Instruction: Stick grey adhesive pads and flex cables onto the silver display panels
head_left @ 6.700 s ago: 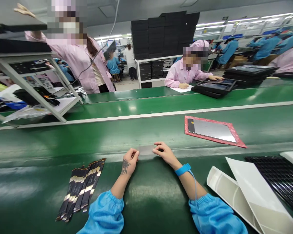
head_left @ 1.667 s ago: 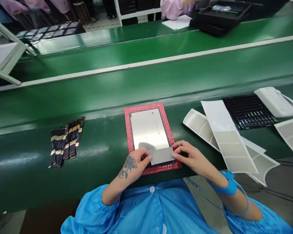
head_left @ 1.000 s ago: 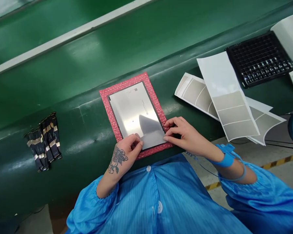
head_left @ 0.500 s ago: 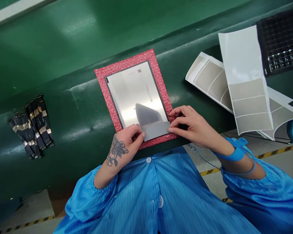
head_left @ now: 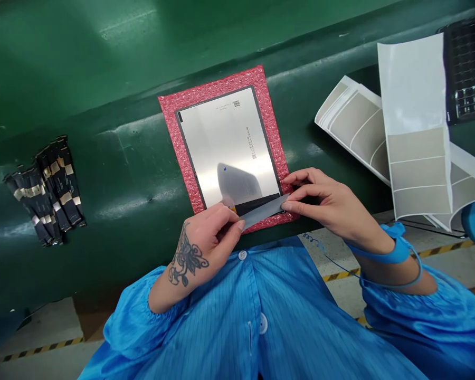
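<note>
A silver panel (head_left: 225, 142) lies face up on a red bubble-wrap sheet (head_left: 178, 132) at the near edge of the green bench (head_left: 103, 158). Over the panel's near end I hold a grey adhesive strip (head_left: 263, 210) stretched between both hands. My left hand (head_left: 206, 237), tattooed, pinches the strip's left end. My right hand (head_left: 328, 203), with a blue wrist strap, pinches the right end at the panel's near right corner. The strip is tilted, and a dark band of the panel shows beneath it.
A bundle of black and gold flex cables (head_left: 47, 187) lies on the bench at left. White backing sheets with grey stickers (head_left: 415, 153) lie at right, beside a black parts tray (head_left: 469, 58). Floor with yellow-black tape (head_left: 451, 245) shows below the bench edge.
The panel on its red sheet came from the far belt to the near edge. Since half a second ago the strip has tilted up off the panel's near end, showing a dark band.
</note>
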{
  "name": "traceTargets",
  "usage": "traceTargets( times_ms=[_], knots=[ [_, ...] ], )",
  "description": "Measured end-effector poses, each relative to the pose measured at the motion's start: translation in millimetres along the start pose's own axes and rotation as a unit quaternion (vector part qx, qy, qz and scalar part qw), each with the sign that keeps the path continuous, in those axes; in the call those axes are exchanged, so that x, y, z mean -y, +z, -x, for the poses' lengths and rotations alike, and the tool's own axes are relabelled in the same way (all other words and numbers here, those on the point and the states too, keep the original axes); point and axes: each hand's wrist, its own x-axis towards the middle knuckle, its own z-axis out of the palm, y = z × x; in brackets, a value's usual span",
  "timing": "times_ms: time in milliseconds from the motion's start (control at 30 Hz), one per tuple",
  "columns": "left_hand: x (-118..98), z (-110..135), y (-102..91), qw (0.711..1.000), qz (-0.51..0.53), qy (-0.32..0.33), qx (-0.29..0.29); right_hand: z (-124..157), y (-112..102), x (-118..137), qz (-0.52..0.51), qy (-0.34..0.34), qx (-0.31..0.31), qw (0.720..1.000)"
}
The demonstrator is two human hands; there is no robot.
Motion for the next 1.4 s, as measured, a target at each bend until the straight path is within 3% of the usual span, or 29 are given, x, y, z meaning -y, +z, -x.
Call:
traceTargets(
  times_ms=[367, 733, 1400],
  knots=[
    [-2, -3, 1.5, 1.000, -0.009, 0.001, -0.021, 5, 6, 3, -0.035, 0.041, -0.058, 0.997],
    [15, -11, 13.2, 1.000, -0.013, -0.024, -0.007, 11, 14, -9, 0.142, -0.079, -0.071, 0.984],
    [18, -11, 13.2, 1.000, -0.010, -0.018, 0.004, 4, 5, -11, 0.170, -0.121, -0.011, 0.978]
  ],
)
